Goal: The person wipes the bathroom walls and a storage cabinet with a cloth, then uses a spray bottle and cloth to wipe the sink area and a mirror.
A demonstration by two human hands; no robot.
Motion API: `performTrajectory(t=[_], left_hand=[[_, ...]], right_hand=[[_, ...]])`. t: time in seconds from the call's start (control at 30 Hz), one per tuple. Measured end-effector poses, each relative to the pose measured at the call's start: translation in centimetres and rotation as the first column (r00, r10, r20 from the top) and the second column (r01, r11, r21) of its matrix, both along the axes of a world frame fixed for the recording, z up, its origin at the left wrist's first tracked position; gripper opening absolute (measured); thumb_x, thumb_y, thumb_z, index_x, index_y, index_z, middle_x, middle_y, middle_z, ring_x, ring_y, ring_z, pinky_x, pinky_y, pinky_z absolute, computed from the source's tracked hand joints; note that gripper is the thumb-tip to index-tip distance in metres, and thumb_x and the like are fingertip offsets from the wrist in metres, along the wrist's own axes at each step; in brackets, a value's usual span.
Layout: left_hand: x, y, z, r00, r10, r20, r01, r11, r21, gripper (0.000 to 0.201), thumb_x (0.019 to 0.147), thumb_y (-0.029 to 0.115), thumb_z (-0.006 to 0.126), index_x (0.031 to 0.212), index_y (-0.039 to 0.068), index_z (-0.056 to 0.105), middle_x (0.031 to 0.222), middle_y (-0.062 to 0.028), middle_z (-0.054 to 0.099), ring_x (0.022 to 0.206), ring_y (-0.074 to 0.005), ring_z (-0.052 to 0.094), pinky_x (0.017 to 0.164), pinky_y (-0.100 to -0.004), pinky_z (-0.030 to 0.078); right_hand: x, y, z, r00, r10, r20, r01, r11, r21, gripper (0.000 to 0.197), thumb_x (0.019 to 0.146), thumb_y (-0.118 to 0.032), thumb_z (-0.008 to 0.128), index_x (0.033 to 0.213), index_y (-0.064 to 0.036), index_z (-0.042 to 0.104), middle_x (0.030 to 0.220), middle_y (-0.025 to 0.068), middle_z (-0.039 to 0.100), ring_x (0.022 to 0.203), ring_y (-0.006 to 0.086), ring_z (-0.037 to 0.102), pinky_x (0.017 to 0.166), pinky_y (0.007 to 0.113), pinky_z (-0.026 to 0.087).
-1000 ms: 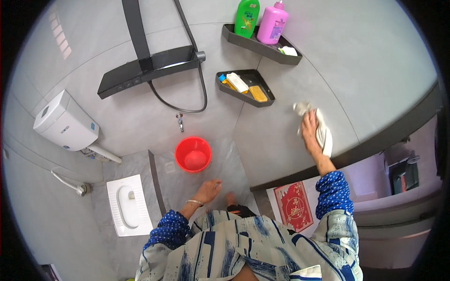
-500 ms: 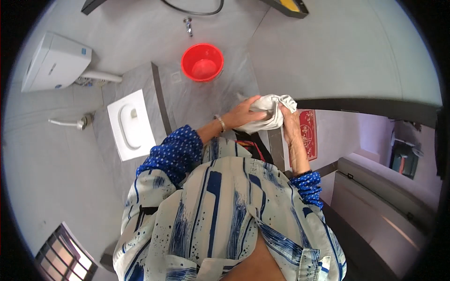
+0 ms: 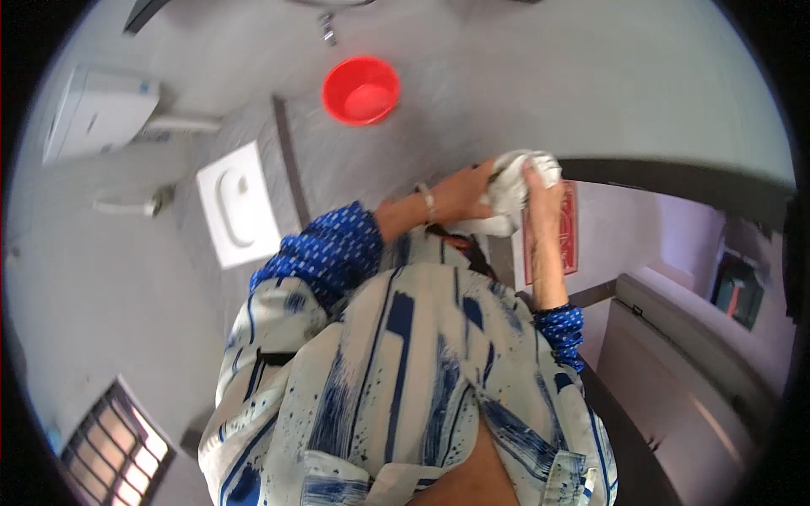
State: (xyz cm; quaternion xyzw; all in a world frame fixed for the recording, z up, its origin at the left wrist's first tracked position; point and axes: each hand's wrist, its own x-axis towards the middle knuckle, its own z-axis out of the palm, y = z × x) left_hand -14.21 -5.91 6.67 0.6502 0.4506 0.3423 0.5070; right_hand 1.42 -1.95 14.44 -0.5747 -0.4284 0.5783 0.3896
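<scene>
A bunched white cloth (image 3: 510, 187) is held between my two hands, just in front of my body. My left hand (image 3: 464, 194), with a pale bracelet at its wrist, grips the cloth from its left side, fingers partly hidden by the folds. My right hand (image 3: 544, 192) holds the cloth's right end, its thumb lying over the top. A loose part of the cloth hangs beneath my left hand. Both forearms wear blue dotted sleeve covers.
A red bucket (image 3: 361, 91) stands on the grey floor ahead, below a wall tap (image 3: 327, 30). To the left are a white squat toilet (image 3: 240, 206) on a raised step and a white cistern (image 3: 101, 115). On the right, a doorway with a dark sill (image 3: 666, 187) shows a red mat (image 3: 567, 236).
My hands and the cloth have moved a little to the right and farther out. The cloth looks more tightly bunched, and the whole view has shifted slightly.
</scene>
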Motion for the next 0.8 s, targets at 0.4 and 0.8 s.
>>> performTrajectory(t=[0.4,0.8], left_hand=[[8.6,12.1,15.0,0.922,0.280,0.267,-0.386,0.685,0.618,0.050,0.085,0.004,0.055,0.131,0.001,0.036,0.126,-0.0155,0.046,0.116,-0.0263,0.046,0.099,-0.0344,0.036],[18.4,20.7,35.6,0.895,0.095,0.435,-0.438,0.007,0.899,0.061,0.065,-0.006,0.054,0.125,-0.001,0.045,0.100,-0.0203,0.047,0.093,-0.0387,0.044,0.089,-0.0461,0.036]], right_hand=[[14.5,4.7,15.8,0.559,-0.792,0.245,-0.423,-0.018,0.906,0.044,0.075,-0.002,0.061,0.118,0.0016,0.052,0.117,0.0209,0.051,0.108,0.0355,0.049,0.091,0.045,0.041],[18.7,11.9,24.9,0.614,-0.787,0.062,-0.461,-0.294,0.838,0.052,0.093,-0.022,0.040,0.140,-0.0044,0.028,0.145,0.0243,0.021,0.135,0.0437,0.020,0.109,0.054,0.017]])
